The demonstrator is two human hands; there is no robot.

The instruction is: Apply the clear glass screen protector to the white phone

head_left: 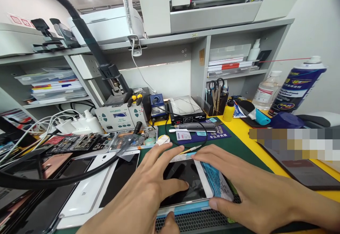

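A white-framed tablet (pixel 186 180) with a dark screen lies on a green mat (pixel 239 149) near the front edge. My left hand (pixel 143 195) rests on its left side, fingers spread and the thumb lying across the glass. My right hand (pixel 255 191) lies flat on its right side over a blue strip (pixel 216 182) along the edge, thumb at the lower right corner. Both hands are open and press on the tablet without gripping it.
White tablets and phone parts (pixel 87 188) are piled at the left under a thick black hose (pixel 53 180). Behind are a soldering station (pixel 119 117), a tool holder with scissors (pixel 216 99), a yellow bottle (pixel 228 110), a spray can (pixel 297 88) and shelves.
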